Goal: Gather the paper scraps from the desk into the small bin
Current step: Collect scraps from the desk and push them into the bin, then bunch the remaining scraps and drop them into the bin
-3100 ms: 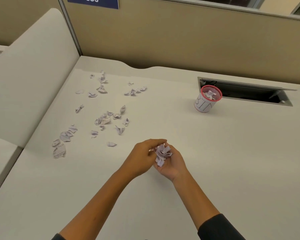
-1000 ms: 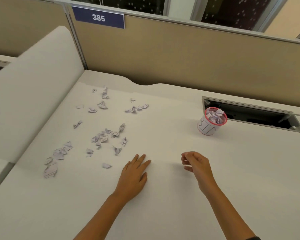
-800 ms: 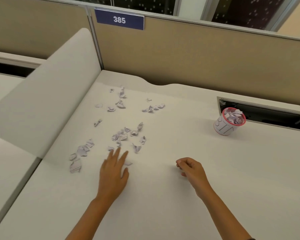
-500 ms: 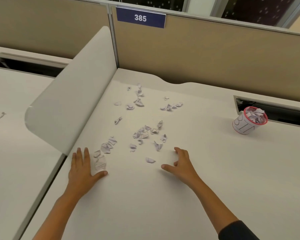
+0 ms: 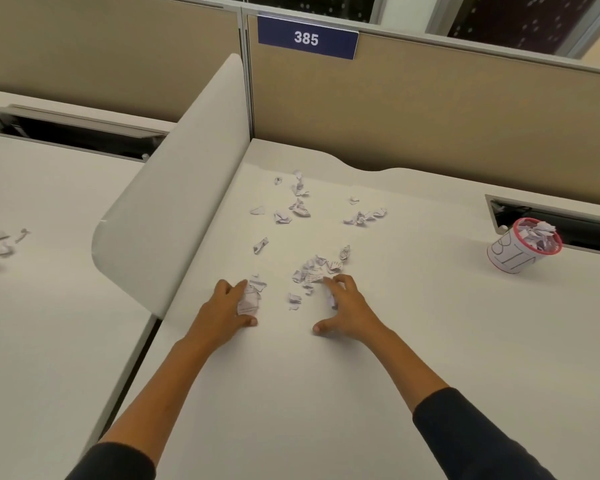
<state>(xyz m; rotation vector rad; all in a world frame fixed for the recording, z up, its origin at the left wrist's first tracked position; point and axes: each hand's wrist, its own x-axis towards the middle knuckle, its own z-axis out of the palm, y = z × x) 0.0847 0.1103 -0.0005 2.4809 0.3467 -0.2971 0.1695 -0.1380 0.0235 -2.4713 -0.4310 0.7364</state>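
- Both hands lie on the table near its left edge, apart from each other, with bare table between them.
- The left hand point(image 5: 222, 311) has its fingers curved round a printed paper scrap point(image 5: 248, 301), thumb beneath it; half a second ago it lay flat just left of that scrap.
- The right hand point(image 5: 347, 311) is spread, fingers bent down onto the near end of the middle cluster of scraps point(image 5: 317, 270); whether it pinches any piece I cannot tell. Half a second ago it was nearer the person, short of this cluster.
- More paper scraps point(image 5: 298, 209) lie scattered toward the far left corner, and a short row point(image 5: 364, 216) lies further right.
- The small bin point(image 5: 518, 247) stands near the far right, just before the cable slot point(image 5: 551, 220), tilted and heaped with crumpled paper; it is well apart from both hands.
- A rounded divider panel point(image 5: 174, 188) rises along the table's left edge, close beside the left hand.
- From the right hand to the bin, and along the near edge, the table is open.
- A beige partition point(image 5: 430, 109) with a "385" sign point(image 5: 307, 38) closes the far edge.
- A neighbouring table point(image 5: 49, 271) beyond the divider carries a few scraps.
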